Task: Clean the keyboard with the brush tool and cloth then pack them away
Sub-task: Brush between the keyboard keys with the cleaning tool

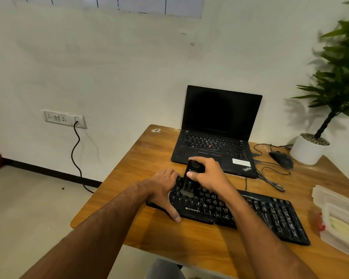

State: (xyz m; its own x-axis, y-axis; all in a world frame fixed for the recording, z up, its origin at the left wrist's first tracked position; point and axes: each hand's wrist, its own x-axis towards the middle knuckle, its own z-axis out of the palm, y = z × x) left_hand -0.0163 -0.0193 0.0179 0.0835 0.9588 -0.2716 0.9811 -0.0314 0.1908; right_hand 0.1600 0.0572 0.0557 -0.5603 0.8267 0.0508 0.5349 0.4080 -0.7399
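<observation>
With the keyboard point(240, 214) steadied at its left end by the flat, relaxed left hand point(165, 190), the brush tool point(190, 180), gripped in the curled right hand point(207, 174) at frame centre, is best swept lightly along key rows.

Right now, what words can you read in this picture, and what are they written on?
"ZEBRONICS": front edge of the black keyboard.
"ThinkPad": front right corner of the laptop.
White writing on the brush tool in the right hand: too blurred.
White sticker on the laptop, key letters: too small.

The left hand point(165, 190) covers the left end of the keyboard point(250, 212). The plant point(338, 77) and the plastic containers point(340, 220) run off the right edge, both blurred. The small tag point(155, 130) at the table's point(153, 158) far corner is too tiny to read.
</observation>
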